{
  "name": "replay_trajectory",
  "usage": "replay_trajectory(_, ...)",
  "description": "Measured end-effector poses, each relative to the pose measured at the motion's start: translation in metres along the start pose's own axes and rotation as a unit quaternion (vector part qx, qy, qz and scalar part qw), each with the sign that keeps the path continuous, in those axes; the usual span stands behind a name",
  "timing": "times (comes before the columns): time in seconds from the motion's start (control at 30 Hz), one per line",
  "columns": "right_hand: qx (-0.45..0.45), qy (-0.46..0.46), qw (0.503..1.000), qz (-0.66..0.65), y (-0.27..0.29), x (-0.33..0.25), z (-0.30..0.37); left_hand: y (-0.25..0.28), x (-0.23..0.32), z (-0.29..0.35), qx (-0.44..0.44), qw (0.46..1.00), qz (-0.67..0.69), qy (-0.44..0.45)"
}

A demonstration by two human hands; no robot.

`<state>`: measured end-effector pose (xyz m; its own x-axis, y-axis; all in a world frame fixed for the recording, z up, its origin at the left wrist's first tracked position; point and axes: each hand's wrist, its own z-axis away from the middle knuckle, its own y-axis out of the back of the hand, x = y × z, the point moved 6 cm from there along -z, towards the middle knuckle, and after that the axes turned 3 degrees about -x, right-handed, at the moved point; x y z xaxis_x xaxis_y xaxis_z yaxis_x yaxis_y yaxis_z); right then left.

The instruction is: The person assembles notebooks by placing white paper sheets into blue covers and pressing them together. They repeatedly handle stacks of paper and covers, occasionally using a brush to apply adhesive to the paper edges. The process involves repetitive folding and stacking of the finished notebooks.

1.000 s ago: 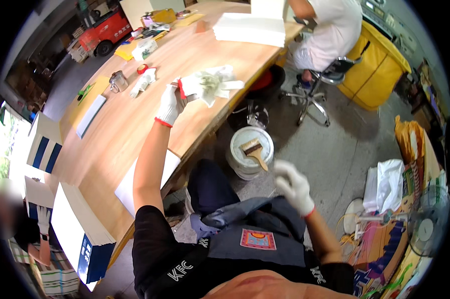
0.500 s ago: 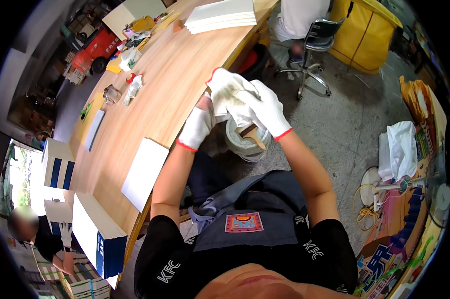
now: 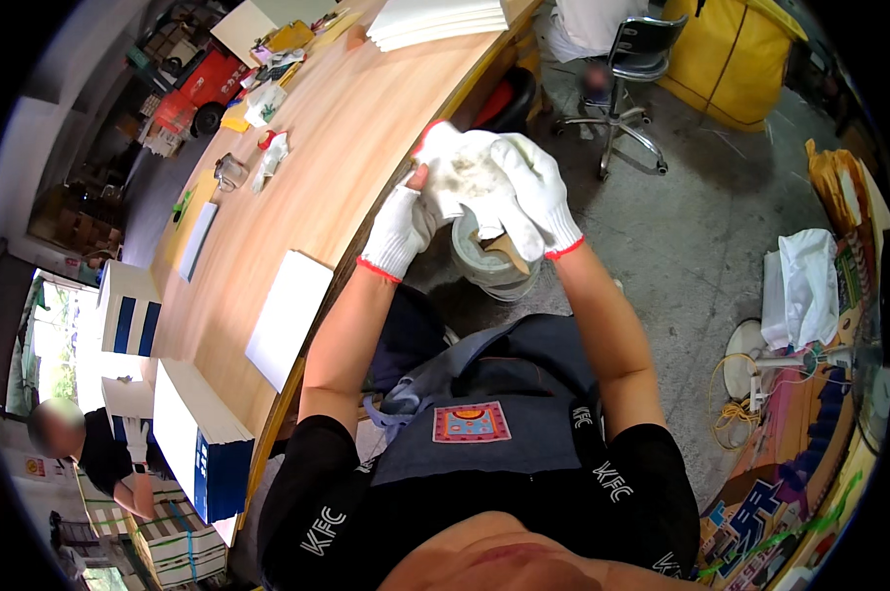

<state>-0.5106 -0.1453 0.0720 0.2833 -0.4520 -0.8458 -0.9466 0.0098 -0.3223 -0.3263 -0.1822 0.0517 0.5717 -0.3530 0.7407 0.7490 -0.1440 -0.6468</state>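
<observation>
- We hold the loose glove [image 3: 473,169] in front of us, past the near edge of the desk [image 3: 337,128] and above the bucket [image 3: 496,283]. It is white, smudged grey in the middle, with a red hem at its upper left.
- Our right grip [image 3: 541,187], in a white glove with a red cuff, is clamped on the loose glove from the right, its fingers lying along the fabric.
- Our left grip [image 3: 398,229] wears a similar glove, with the thumb tip bare and raised. Its fingers curl at the left side of the loose glove; we cannot tell whether they are pinched on it.
- Below our right grip, the brush [image 3: 507,253] lies on top of the bucket, partly hidden by our gloves.
- On the desk, a white sheet [image 3: 289,320] lies near our left forearm, at the edge.
- Farther along we see a metal cup [image 3: 230,172] and, just beside it, a white bundle [image 3: 270,165] with red at its far end.
- A paper stack [image 3: 440,22] sits at the far part of the desk, and a blue-and-white block [image 3: 204,438] stands at the near left.
- To our right, a white bag [image 3: 809,286] rests near a chair-side stretch of floor [image 3: 652,246].
</observation>
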Motion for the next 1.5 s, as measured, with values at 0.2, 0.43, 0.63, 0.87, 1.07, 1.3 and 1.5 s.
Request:
replay_trajectory(0.2,0.049,-0.020,0.998,0.045,0.024,0.029,-0.014,0.008,0.030,-0.008,-0.037,0.989,-0.008,-0.144)
replay_trajectory(0.43,-0.074,0.208,0.895,0.389,-0.040,-0.018,-0.016,0.031,0.016,0.003,-0.074,0.985,-0.152,-0.028)
replay_trajectory(0.63,-0.250,0.137,0.836,0.469,-0.091,-0.023,0.013,0.052,0.000,0.000,-0.039,0.995,0.067,0.059)
replay_trajectory(0.87,-0.128,-0.148,0.967,0.161,-0.031,0.053,-0.032,0.038,0.001,0.016,0.005,0.994,0.085,0.066)
replay_trajectory(1.07,-0.055,-0.181,0.979,0.081,-0.033,0.063,-0.027,0.079,0.026,0.009,0.071,0.981,-0.126,-0.131)
replay_trajectory(1.3,-0.111,-0.179,0.978,0.004,-0.053,0.062,-0.023,0.065,0.021,0.011,-0.019,0.988,-0.146,-0.052)
replay_trajectory(1.5,-0.041,-0.103,0.989,0.100,-0.034,0.059,-0.028,0.080,0.020,0.009,0.024,0.983,-0.154,-0.097)
